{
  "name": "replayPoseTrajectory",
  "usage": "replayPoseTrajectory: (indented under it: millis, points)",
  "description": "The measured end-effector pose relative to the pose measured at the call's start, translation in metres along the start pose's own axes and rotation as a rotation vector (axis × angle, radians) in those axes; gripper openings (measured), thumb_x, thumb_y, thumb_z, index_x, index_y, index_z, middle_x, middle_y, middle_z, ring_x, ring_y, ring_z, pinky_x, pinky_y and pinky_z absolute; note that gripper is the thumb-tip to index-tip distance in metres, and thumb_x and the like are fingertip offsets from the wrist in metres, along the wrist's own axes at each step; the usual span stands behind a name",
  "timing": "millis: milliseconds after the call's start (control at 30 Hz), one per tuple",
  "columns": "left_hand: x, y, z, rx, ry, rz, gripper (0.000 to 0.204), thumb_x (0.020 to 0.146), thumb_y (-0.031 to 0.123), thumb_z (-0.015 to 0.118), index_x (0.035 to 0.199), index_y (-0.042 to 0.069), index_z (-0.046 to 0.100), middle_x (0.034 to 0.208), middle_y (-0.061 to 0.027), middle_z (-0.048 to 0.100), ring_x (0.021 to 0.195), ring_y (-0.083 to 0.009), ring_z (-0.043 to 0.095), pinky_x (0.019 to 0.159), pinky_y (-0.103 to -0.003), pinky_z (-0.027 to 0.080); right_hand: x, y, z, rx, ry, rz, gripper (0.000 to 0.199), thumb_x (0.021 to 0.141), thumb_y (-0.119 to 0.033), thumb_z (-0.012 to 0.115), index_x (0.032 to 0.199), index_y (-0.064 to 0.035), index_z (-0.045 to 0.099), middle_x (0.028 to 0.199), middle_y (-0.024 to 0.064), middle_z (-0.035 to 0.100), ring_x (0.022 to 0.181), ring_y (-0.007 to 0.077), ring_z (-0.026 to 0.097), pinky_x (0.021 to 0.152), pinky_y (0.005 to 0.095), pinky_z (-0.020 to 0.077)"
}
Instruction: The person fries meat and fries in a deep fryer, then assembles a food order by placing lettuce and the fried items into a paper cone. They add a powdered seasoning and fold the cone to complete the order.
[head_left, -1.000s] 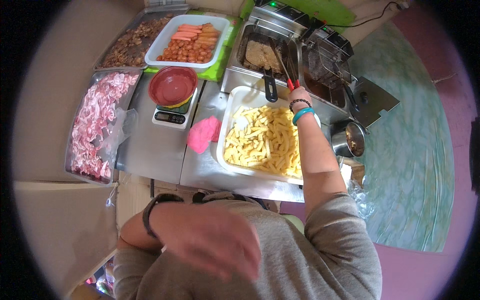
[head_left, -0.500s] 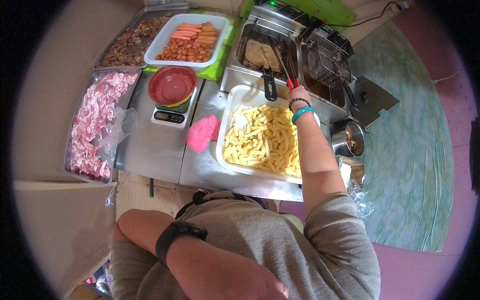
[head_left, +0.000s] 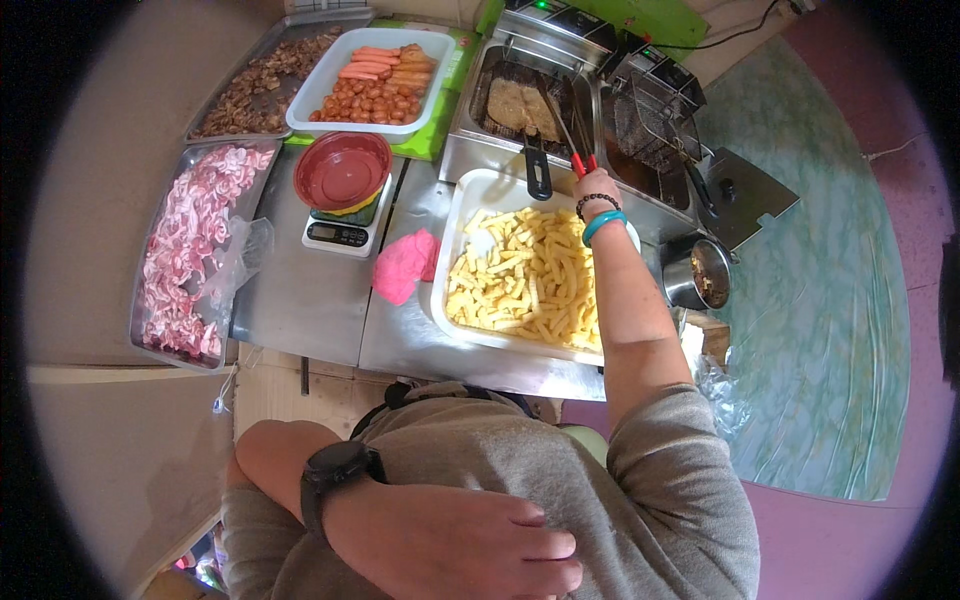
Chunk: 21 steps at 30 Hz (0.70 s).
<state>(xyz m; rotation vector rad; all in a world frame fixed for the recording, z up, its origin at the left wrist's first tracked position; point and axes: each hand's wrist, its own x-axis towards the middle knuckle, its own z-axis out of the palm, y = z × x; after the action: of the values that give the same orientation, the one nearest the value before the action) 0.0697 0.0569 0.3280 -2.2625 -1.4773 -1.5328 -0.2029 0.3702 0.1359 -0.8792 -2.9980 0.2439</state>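
My right hand (head_left: 598, 186) grips the red handles of long metal tongs (head_left: 577, 163). Their arms reach into the left fryer basket (head_left: 505, 72), beside a tan, flat piece of food (head_left: 520, 106). The basket's black handle (head_left: 538, 178) points toward me. Below my right wrist stands a white tub (head_left: 443, 285) of pale yellow crinkle-cut fries (head_left: 525, 280). My left hand (head_left: 450, 535) lies against my shirt, fingers loosely bent and slightly apart, holding nothing that I can see.
A second fryer basket (head_left: 650, 115) is on the right, above a steel pot (head_left: 690, 275). Leftward are a pink cloth (head_left: 405, 268), a red bowl (head_left: 342, 170) on a scale (head_left: 338, 235), a tub (head_left: 300, 112) of sausages, a tray (head_left: 150, 240) of pink-white pieces and a tray (head_left: 203, 110) of brown pieces.
My left hand has turned and shifted slightly on my shirt, so more of its fingers and the watch face show. The right hand and tongs have hardly moved.
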Motion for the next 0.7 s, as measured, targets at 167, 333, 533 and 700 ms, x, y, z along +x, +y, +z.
replayPoseTrajectory:
  millis: [167,333,533,700]
  points:
    - [0.008,0.002,-0.002,-0.110,0.011,-0.039,0.020,0.078,0.026,0.052,0.085,0.007,0.052,0.093,-0.0043,0.049,0.086,-0.0180,0.048,0.064,-0.027,0.041,-0.003,0.001,-0.001,0.035,-0.014,-0.026,0.039,0.084,-0.030,0.041,0.103,0.0027,0.051,0.104,0.0211,0.058,0.099,0.0310,0.056,0.083,0.0382,0.0449]
    - [0.010,-0.003,-0.020,-0.289,-0.196,-0.009,0.022,0.078,0.026,0.054,0.085,0.005,0.052,0.093,-0.0057,0.049,0.087,-0.0196,0.049,0.065,-0.029,0.043,-0.009,-0.003,-0.005,0.053,-0.002,-0.009,0.039,0.081,-0.030,0.046,0.103,0.0023,0.051,0.103,0.0211,0.058,0.099,0.0318,0.056,0.084,0.0380,0.0446]
    - [0.005,-0.006,-0.012,-0.258,-0.068,0.007,0.024,0.077,0.027,0.057,0.088,0.005,0.054,0.102,-0.0080,0.049,0.097,-0.0223,0.048,0.072,-0.031,0.043,-0.006,-0.001,-0.004,0.072,-0.001,0.000,0.044,0.078,-0.035,0.052,0.104,0.0002,0.052,0.105,0.0218,0.057,0.100,0.0325,0.055,0.085,0.0386,0.0437]
    - [0.010,-0.004,-0.015,-0.293,-0.084,-0.038,0.028,0.079,0.029,0.056,0.098,0.008,0.055,0.115,-0.0102,0.045,0.105,-0.0234,0.044,0.078,-0.032,0.042,-0.006,-0.001,-0.005,0.036,-0.023,-0.010,0.042,0.080,-0.033,0.050,0.103,0.0023,0.050,0.104,0.0217,0.057,0.099,0.0312,0.056,0.083,0.0375,0.0446]
